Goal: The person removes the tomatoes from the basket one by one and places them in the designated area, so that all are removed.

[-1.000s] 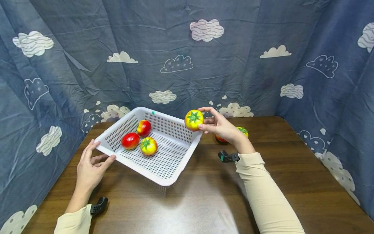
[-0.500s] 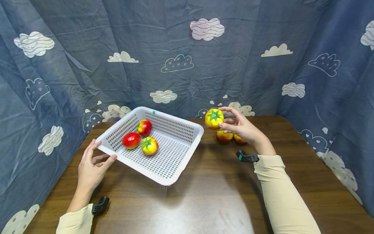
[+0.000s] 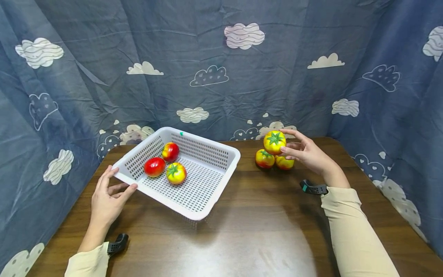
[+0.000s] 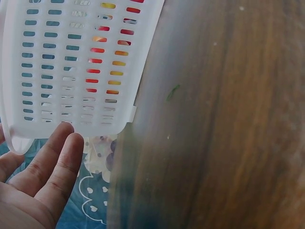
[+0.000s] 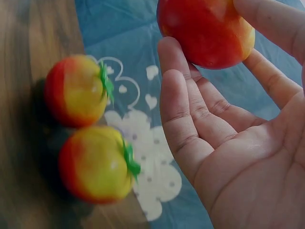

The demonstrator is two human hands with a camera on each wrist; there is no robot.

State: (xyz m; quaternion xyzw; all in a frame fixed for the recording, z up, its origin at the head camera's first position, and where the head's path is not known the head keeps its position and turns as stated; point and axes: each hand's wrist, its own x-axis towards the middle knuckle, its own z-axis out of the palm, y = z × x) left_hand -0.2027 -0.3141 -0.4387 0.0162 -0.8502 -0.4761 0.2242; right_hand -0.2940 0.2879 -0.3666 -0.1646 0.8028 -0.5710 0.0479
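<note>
The glossy tomato (image 3: 275, 142) is in the grip of the right hand (image 3: 308, 153), thumb and fingers parted to its width, held up near two more tomatoes (image 3: 265, 159) on the wooden counter (image 3: 256, 215). The left hand (image 3: 108, 200), thumb and fingers apart, holds a corner of the white slotted basket (image 3: 200, 184), containing two smooth red fruits (image 3: 154, 167) and a leafy-topped tomato (image 3: 176, 174).
</note>
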